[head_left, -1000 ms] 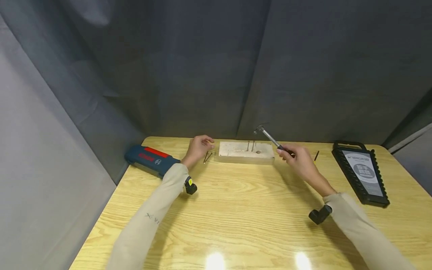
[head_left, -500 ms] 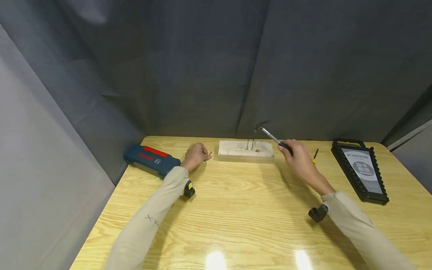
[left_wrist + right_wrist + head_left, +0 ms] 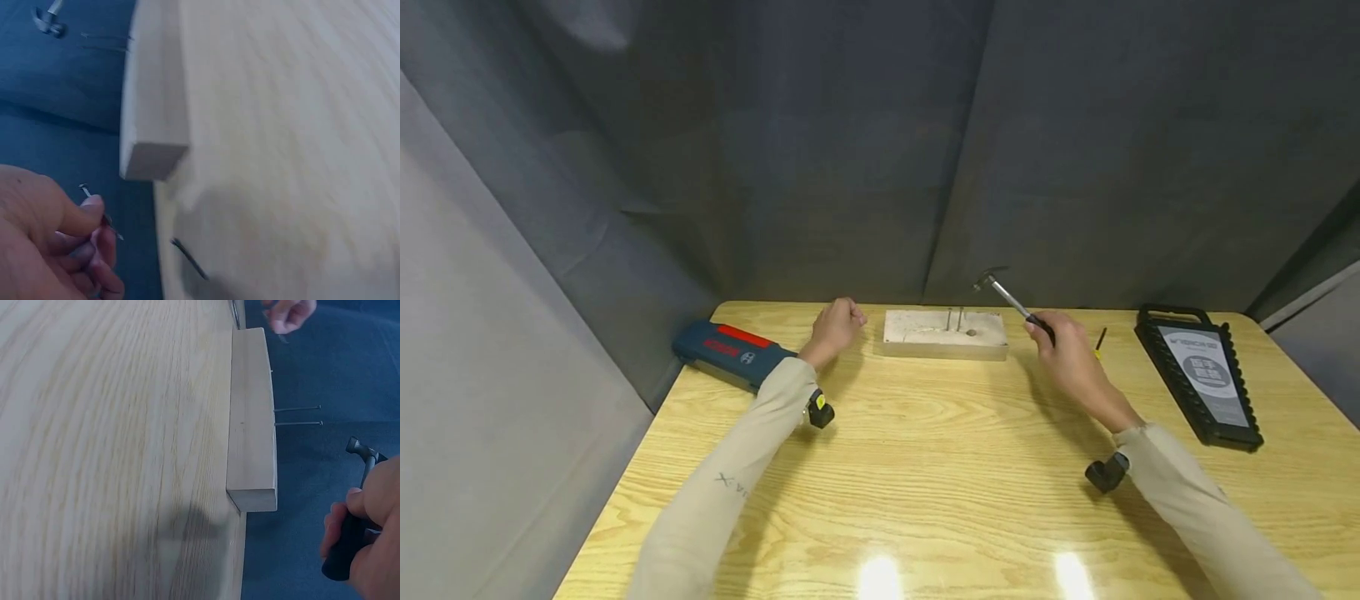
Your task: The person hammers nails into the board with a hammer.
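Note:
My left hand [image 3: 837,327] is raised just left of the wooden block, pinching a nail [image 3: 86,190] between thumb and fingers. A second nail [image 3: 189,258] lies on the table beneath it. The pale wooden block [image 3: 917,337] rests flat near the table's back edge. Two nails [image 3: 299,423] stand upright in its top, right of the middle, close to a dark round spot [image 3: 972,332]. To the block's right, my right hand [image 3: 1069,354] grips a claw hammer [image 3: 1007,296] by its black handle. The hammer's head is in the air behind the block, near the standing nails.
A blue Bosch case [image 3: 730,352] with a red stripe lies at the left, beside my left forearm. A black wrench rack [image 3: 1201,379] lies at the right. A thin black-and-yellow tool [image 3: 1100,342] is partly hidden behind my right hand. A dark curtain [image 3: 820,167] hangs behind the table.
My left hand reached down to the loose nails, then lifted with one pinched in its fingers. My right hand and the hammer have shifted slightly to the right.

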The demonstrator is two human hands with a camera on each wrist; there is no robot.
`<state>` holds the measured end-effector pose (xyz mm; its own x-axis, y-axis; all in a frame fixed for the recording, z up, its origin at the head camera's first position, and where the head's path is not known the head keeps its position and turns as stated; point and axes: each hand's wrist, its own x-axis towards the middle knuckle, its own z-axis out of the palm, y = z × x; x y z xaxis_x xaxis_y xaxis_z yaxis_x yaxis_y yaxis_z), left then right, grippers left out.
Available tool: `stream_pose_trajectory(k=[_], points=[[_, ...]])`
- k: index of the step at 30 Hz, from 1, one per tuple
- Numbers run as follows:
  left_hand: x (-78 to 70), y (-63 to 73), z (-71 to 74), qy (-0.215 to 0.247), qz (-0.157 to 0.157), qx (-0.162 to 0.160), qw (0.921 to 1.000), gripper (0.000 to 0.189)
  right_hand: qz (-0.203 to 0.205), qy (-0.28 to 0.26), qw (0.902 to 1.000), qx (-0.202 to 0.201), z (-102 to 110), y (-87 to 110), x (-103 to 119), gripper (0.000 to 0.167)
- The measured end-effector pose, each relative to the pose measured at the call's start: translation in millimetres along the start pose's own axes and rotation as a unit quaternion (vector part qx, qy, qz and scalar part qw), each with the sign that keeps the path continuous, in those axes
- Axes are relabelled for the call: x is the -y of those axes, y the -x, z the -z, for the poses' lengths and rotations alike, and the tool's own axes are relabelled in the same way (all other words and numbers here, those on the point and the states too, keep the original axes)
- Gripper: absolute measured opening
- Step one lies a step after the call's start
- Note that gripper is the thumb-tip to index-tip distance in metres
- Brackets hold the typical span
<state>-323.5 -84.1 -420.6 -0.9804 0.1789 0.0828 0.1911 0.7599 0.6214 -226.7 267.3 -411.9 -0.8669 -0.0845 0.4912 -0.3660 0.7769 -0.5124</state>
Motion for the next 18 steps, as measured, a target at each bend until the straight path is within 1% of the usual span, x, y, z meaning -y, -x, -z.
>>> stream_pose_trajectory(k=[3,6,9,11,14,16,18], points=[[-9.7,-2.1,-0.4,0.057,-0.02,-0.011,0.9981,0.015,0.004,0.004,0.9999,-0.009,0,0.6,-2,0.017],[-18.6,-2.2,-7.5,0.129,-0.039,-0.001,0.9909,0.02,0.006,0.008,0.9999,-0.007,-1,2.3,-4,0.017],[-25.8,-2.3,-18.0,0.198,-0.063,0.006,0.9781,0.024,0.006,0.014,0.9999,0.0,-3,5.1,-4,0.018],[-30.1,-3.1,-25.5,0.245,-0.077,0.002,0.9665,0.024,0.007,0.016,0.9999,0.001,-3,7.0,-5,0.018],[-35.7,-5.7,-36.9,0.303,-0.095,-0.012,0.9482,0.021,0.007,0.013,0.9999,0.0,-1,9.4,-5,0.017],[-39.2,-7.3,-43.8,0.328,-0.105,-0.017,0.9387,0.021,0.007,0.012,0.9999,-0.004,0,10.1,-5,0.016],[-41.4,-9.4,-50.5,0.338,-0.114,-0.013,0.9341,0.023,0.008,0.01,0.9999,-0.01,-1,10.3,-6,0.017]])
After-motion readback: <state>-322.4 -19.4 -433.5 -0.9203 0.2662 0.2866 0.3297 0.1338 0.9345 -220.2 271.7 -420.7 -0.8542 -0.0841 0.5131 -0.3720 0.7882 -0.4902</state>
